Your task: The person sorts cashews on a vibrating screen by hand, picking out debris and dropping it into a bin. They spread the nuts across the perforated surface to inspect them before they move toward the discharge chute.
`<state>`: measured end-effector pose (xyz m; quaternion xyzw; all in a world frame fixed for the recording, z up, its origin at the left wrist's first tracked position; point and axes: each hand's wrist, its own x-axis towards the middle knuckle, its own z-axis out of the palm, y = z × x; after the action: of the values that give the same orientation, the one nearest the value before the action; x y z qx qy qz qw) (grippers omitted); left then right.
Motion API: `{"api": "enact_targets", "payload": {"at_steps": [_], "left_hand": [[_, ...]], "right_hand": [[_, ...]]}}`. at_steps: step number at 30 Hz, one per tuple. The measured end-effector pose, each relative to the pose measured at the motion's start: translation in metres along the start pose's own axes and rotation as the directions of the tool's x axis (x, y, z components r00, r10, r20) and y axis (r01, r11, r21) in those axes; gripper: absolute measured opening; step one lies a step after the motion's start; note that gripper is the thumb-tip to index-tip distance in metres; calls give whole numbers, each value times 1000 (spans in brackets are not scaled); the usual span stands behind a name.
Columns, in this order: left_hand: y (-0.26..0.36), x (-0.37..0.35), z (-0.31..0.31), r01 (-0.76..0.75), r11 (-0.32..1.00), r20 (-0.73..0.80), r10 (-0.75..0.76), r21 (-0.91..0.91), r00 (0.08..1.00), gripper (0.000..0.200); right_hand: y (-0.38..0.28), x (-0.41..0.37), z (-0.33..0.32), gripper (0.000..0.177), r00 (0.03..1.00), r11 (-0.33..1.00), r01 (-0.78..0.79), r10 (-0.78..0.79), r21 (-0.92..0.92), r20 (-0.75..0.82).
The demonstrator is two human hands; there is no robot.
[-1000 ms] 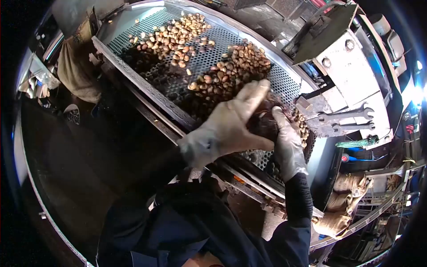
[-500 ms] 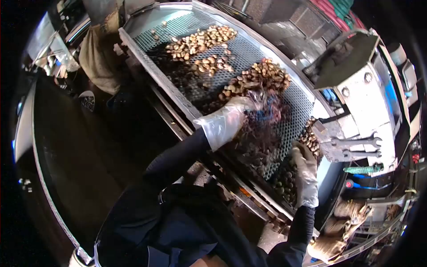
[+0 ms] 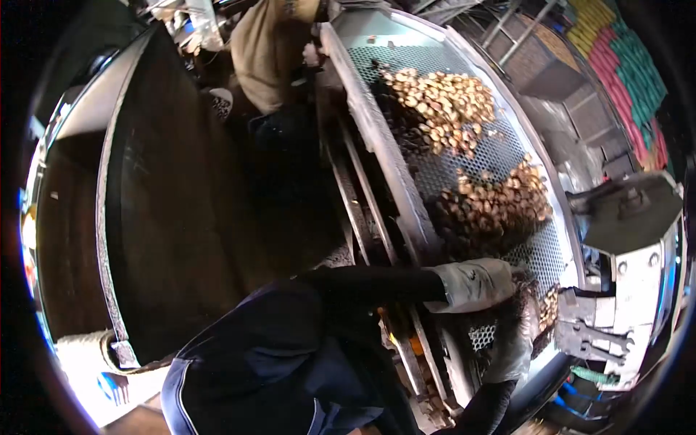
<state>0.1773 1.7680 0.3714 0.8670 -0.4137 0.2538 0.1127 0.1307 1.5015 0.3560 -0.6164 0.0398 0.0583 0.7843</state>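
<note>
My left hand (image 3: 475, 285), in a clear plastic glove, reaches across the lower part of a perforated metal screen (image 3: 547, 254). Its fingertips are dark and blurred beside my right hand (image 3: 513, 344), which is gloved too and points up the screen. Between and around the fingertips are dark brown pieces that I cannot make out singly. Just above my left hand lies a heap of brown nut-like pieces (image 3: 500, 203). Farther up the screen spreads a paler, tan heap (image 3: 446, 105). A small tan pile (image 3: 549, 308) shows to the right of my right hand.
A metal side rail (image 3: 384, 156) runs along the screen's near edge. On the right stands a white machine housing (image 3: 634, 290) with wrenches (image 3: 598, 339) lying on it. A burlap sack (image 3: 264, 58) hangs at upper left. Stacked coloured sacks (image 3: 631, 87) are at upper right.
The view has turned, so the screen sits farther right. My left hand has left the upper brown heap and come down close to my right hand. The brown heap has a new shape.
</note>
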Motion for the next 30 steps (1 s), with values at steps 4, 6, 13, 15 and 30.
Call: {"api": "enact_targets", "payload": {"at_steps": [4, 6, 13, 15, 30], "left_hand": [[-24, 1, -44, 173, 322, 80, -282, -931, 956, 34], [-42, -5, -71, 205, -113, 231, -323, -972, 918, 37], [-119, -78, -85, 360, 576, -319, -760, -733, 566, 38], [-156, -107, -104, 279, 192, -52, -896, -941, 440, 37], [-119, -71, -142, 724, 346, 542, -491, -597, 682, 77]], "right_hand": [[1, 24, -2, 50, 998, 998, -57, 58, -21, 22], [0, 24, 29, 51, 1000, 1000, 21, -21, 17, 17], [-67, 24, 148, 41, 924, 887, -157, -23, -434, -381], [-52, 44, 137, 52, 927, 882, -31, -151, -471, -342], [-58, 45, 254, 42, 963, 873, 194, -84, -447, 255]]}}
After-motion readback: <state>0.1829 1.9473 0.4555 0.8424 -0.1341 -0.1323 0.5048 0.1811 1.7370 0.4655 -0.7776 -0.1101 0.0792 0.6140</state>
